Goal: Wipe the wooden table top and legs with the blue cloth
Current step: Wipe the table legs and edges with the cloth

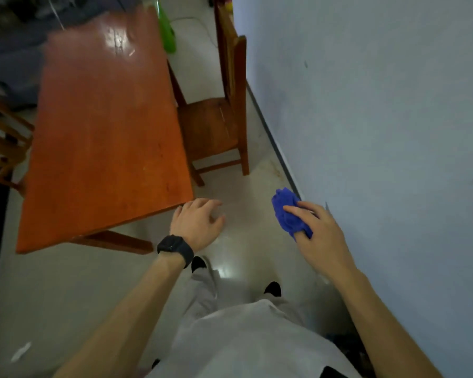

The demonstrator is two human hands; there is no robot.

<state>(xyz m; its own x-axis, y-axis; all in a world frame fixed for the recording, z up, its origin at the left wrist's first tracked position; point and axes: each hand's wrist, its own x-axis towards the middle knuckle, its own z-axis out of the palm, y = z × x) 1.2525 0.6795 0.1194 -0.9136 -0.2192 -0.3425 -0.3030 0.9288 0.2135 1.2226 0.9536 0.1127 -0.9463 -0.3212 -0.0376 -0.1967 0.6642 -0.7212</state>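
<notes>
The wooden table has a shiny orange-brown top and fills the left half of the view; one leg shows below its near edge. My right hand grips the bunched blue cloth in the air beside the wall, apart from the table. My left hand, with a black watch on the wrist, hovers with relaxed fingers just off the table's near right corner, holding nothing.
A wooden chair stands between the table and the pale blue wall. Another chair is at the table's left side. A green object lies on the floor beyond. My legs and shoes stand on the tiled floor.
</notes>
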